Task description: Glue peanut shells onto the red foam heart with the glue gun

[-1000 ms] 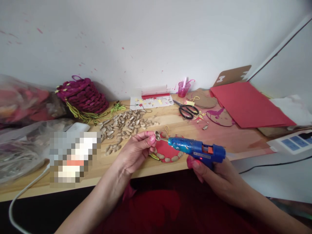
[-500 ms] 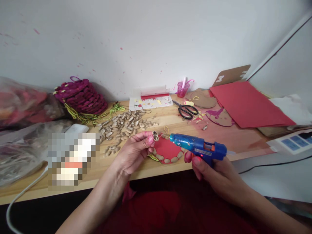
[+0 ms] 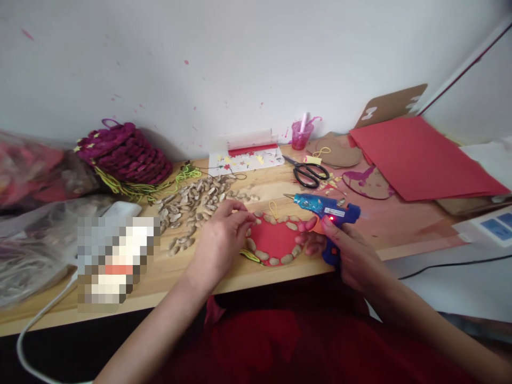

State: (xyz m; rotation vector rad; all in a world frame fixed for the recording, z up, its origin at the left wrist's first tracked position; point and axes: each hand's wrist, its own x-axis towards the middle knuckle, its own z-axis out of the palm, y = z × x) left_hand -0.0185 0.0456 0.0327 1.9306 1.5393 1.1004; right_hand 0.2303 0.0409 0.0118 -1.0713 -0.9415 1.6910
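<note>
My left hand (image 3: 222, 234) is at the upper left rim of a red disc (image 3: 274, 239), its fingers pinched together on a peanut shell half, which they mostly hide. Peanut shells (image 3: 286, 258) line the disc's edge, and a yellow loop (image 3: 272, 208) sticks out at its top. My right hand (image 3: 344, 245) grips a blue hot glue gun (image 3: 326, 209) by its handle, with a red light on. The gun's nozzle points left, above the table behind the disc. Right-hand fingers are close to the disc's right edge.
Loose peanut shells (image 3: 200, 197) lie behind my left hand. Farther back are black scissors (image 3: 310, 175), a star sticker sheet (image 3: 244, 162) and a purple cup (image 3: 301, 136). Red card (image 3: 424, 154) is at right; a purple woven basket (image 3: 132, 154) and plastic bags (image 3: 48, 234) at left.
My left hand has brought the peanut shell half from in front of the nozzle down to the disc's rim. The glue gun has moved back from it, slightly up and right.
</note>
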